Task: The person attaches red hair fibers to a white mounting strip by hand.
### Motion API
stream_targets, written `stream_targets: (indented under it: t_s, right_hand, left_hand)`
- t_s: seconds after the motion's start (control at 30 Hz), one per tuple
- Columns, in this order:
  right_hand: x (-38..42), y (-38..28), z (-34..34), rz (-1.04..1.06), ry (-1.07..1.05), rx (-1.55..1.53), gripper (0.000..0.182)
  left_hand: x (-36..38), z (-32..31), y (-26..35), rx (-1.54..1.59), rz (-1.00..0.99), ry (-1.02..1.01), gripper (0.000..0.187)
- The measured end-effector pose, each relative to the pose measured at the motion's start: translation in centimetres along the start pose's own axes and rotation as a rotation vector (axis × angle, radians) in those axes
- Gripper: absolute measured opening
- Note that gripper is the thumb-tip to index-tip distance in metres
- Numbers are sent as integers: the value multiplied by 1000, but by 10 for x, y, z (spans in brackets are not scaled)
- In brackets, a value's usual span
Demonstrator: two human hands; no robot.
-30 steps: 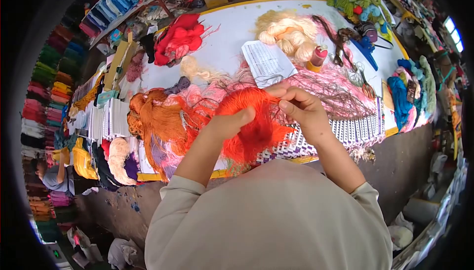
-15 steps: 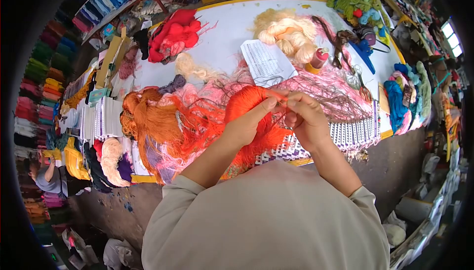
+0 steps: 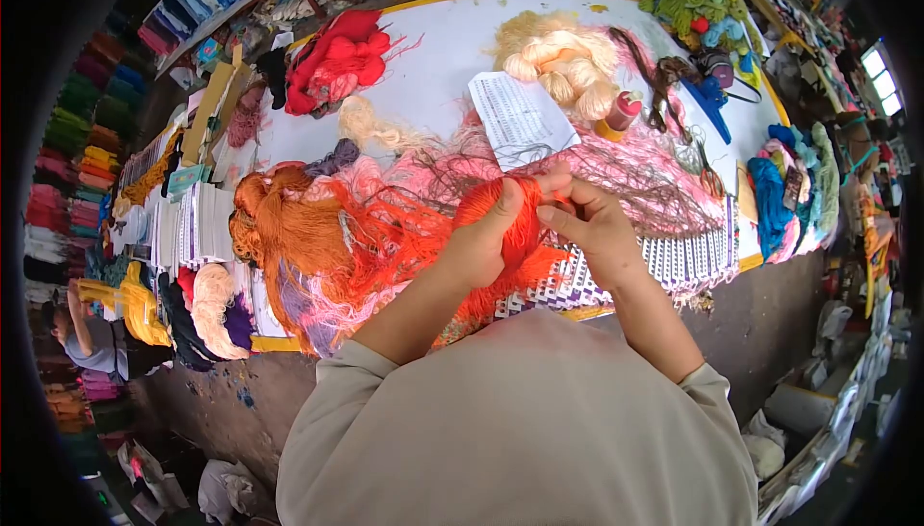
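A bright orange-red skein of thread is bunched up in front of my body, over the near side of the table. My left hand wraps round it from the left, thumb lying along its face. From the right, my right hand closes on the skein's edge, thumb and fingers bent together on its strands. Loose orange-red strands trail leftward to a rust-brown skein. Below my hands are cards with a purple and white pattern, lined up along the table edge.
Tangled pink thread spreads over the white table. A printed sheet, cream skeins, a thread cone, scissors and a red skein lie beyond. Another person is at far left, near yellow yarn.
My left hand has shifted slightly right and its fingers now reach over the skein's top. My right hand has come in against the skein. The other person's arm has moved.
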State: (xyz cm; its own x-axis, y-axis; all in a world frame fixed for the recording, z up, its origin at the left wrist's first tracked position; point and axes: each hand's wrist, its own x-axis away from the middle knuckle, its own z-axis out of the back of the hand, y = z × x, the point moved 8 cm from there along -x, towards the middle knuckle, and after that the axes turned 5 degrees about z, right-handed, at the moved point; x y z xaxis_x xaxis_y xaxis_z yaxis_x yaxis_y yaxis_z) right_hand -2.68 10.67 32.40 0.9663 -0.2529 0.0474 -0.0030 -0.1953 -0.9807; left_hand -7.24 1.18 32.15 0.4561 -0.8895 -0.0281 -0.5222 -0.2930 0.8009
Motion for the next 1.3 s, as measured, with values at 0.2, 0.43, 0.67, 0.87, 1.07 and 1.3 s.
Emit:
stream_targets:
  t_s: [0.2,0.43,0.67,0.87,1.07,1.3]
  right_hand:
    - [2,-2,1,-33,2,-84,9]
    - [3,-5,2,88,-3,129,6]
    - [10,-3,4,7,27,-91,5]
    - [17,-2,3,-17,85,-210,9]
    - [22,3,5,18,77,-11,9]
    - [33,-8,-2,41,103,19,9]
  left_hand:
    - [1,-8,1,130,60,-12,75]
    - [0,-10,-2,76,31,-21,72]
    - [2,-13,2,209,75,-16,68]
    - [4,-7,-3,163,65,10,58]
    - [8,-14,-6,191,87,-20,53]
    - [13,-14,-9,308,107,-48,47]
